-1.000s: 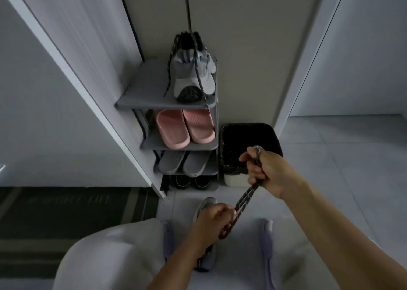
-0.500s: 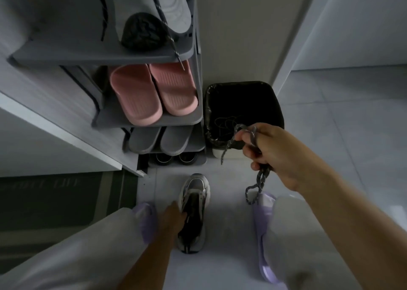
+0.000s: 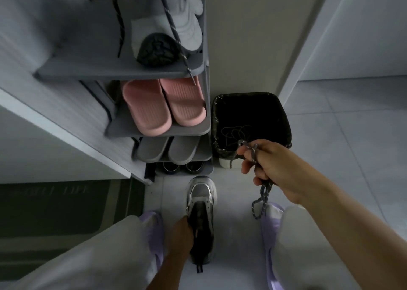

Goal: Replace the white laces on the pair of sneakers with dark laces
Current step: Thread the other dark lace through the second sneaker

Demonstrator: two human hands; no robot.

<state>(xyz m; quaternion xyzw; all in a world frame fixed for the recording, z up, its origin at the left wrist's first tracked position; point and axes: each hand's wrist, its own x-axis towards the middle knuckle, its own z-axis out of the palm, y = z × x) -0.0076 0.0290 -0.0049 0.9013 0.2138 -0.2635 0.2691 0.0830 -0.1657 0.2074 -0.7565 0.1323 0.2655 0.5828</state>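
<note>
One sneaker laced dark, the other waiting on the floor

Judging by how things lie, the task is about halfway. The sneaker on the top shelf (image 3: 187,30) of the shoe rack (image 3: 123,71) already carries dark laces, their ends hanging over the shelf edge. The sneaker on the floor (image 3: 201,204), between the person's feet, shows no lace across its tongue and seems to need threading. A thin tangle of lace (image 3: 233,132) lies in the bin (image 3: 284,113); its colour is unclear in this light. The right hand (image 3: 271,166) has a closed grip, fingers curled round a bunched dark lace (image 3: 262,193) whose loops dangle below the fist, near the bin. The left hand (image 3: 182,234) touches the floor sneaker's side at its opening; whether its grip closes on the edge I cannot tell.
</note>
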